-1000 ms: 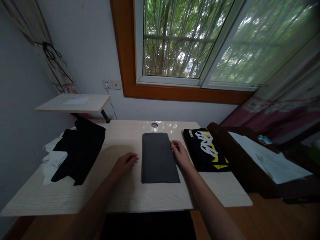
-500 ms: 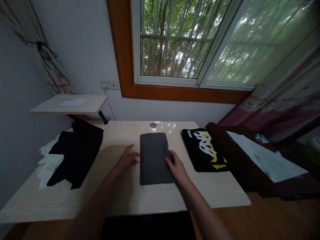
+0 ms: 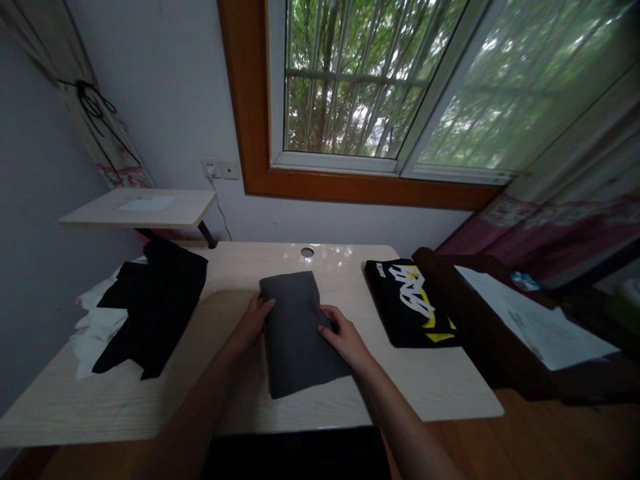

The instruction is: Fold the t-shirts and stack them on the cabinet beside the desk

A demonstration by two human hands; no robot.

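Note:
A flat dark grey rectangle lies turned at a slant over the middle of the desk, its edges slightly wavy like folded cloth. Whether it is cloth or a thin board I cannot tell. My left hand grips its left edge, thumb on top and fingers hidden behind. On the opposite side, my right hand pinches the right edge with the thumb over the top. To the right sits a folded black T-shirt with a white and yellow print.
Loose black cloth and white cloth lie heaped on the desk's left side. Behind them stands a small raised shelf with a paper on it. A brown surface bearing a white sheet adjoins on the right.
My left hand has closed on the left edge of the grey rectangle. The rectangle has shifted left and toward me and is now tilted, with the right hand still on it.

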